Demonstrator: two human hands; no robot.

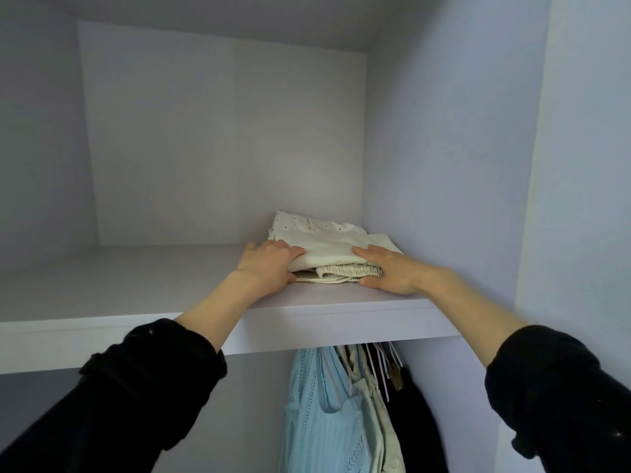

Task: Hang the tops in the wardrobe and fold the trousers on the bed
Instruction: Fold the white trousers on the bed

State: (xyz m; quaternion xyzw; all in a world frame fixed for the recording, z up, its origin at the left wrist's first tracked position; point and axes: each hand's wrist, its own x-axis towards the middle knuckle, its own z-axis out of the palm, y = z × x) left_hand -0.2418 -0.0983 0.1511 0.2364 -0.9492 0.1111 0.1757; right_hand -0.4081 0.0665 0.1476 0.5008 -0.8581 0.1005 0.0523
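Trousers, folded into a small pale stack, sit on the wardrobe's upper shelf and I've got a hand on each side of them. Nearest to me, both my black sleeves reach up and forward, bare forearms crossing the shelf's front edge. Below that edge, on the right, the tops hang on their hangers: a light blue knit one in front, a pale greenish one behind it, then something dark against the side wall.

Up on the shelf now. My left hand is at the stack's left end, fingers laid over the top fold and thumb low by the bottom layer, so it's clasping that end of the pile. My right hand is at the right end, fingers stretched flat over the cream cloth, thumb tucked down beside the gathered elastic waistband that shows at the front; whether it truly grips or only presses, I can't tell. A drawstring trails out along the board between my hands.

The stack lies toward the shelf's right side, near the wall panel but apart from it. On top at the back is a white piece with small dark dots. Beyond that, the plain back panel of the wardrobe.
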